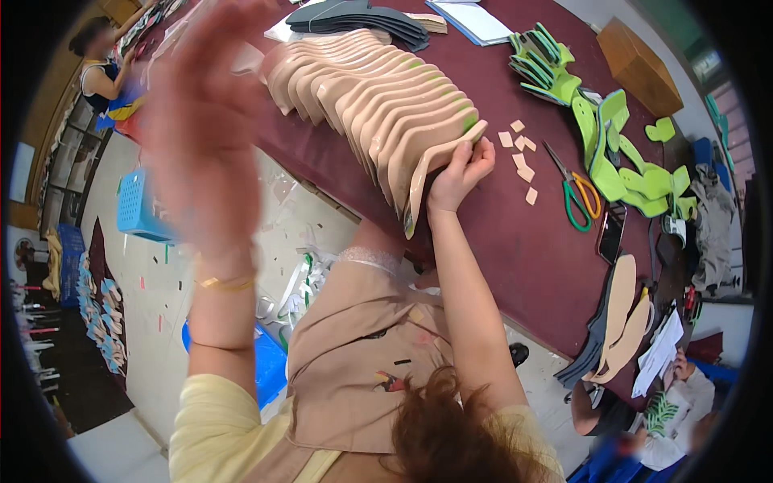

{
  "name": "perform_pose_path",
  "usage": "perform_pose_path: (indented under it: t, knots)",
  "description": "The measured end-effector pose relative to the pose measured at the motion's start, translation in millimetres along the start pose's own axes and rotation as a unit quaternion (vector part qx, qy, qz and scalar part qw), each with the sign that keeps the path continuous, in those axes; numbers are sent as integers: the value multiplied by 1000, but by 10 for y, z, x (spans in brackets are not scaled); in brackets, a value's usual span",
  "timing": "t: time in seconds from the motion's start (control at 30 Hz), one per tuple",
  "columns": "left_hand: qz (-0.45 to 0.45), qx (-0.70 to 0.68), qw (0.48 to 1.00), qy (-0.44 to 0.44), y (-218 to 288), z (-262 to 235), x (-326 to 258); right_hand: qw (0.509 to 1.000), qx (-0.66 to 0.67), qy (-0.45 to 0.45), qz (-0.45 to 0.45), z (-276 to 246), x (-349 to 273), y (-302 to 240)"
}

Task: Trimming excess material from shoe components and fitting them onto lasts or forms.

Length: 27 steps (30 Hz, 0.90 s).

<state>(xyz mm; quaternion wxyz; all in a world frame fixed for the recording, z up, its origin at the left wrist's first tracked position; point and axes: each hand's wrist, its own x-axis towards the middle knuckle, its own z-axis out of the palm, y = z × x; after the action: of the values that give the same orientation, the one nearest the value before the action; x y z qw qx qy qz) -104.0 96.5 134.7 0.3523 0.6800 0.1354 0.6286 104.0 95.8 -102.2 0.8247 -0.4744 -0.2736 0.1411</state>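
Observation:
A long overlapping row of glossy beige insoles leans across the dark red table, some with green patches along their edges. At the row's near end my right hand grips the last insole, thumb on its upper face and fingers behind its edge. That insole stands tilted against the row, its lower tip by the table's edge. My left hand is raised high at the left of the row, close to the camera. Motion smears its fingers, and nothing can be made out in it.
Small beige squares, scissors and a phone lie right of the row. Beyond are bright green shoe parts, a cardboard box and dark stacked insoles. A blue basket stands on the floor; other people sit nearby.

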Motion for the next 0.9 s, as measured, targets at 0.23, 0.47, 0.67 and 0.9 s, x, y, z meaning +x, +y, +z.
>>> perform_pose_path:
  t: [0.23, 0.47, 0.67, 0.9]
  knots:
    - [-27, -268, 957, 107, 787, 414, 21, 984, -173, 22, -33, 16, -228, -4]
    - [0, -402, 913, 63, 721, 973, -212, 988, -148, 30, -33, -255, -176, -280]
    - [162, -450, 878, 33, 840, 1135, -27, 990, -130, 42, -39, -513, -280, -557]
    - [419, -495, 754, 107, 766, 1388, 202, 988, -155, 14, -7, -603, -698, -518]
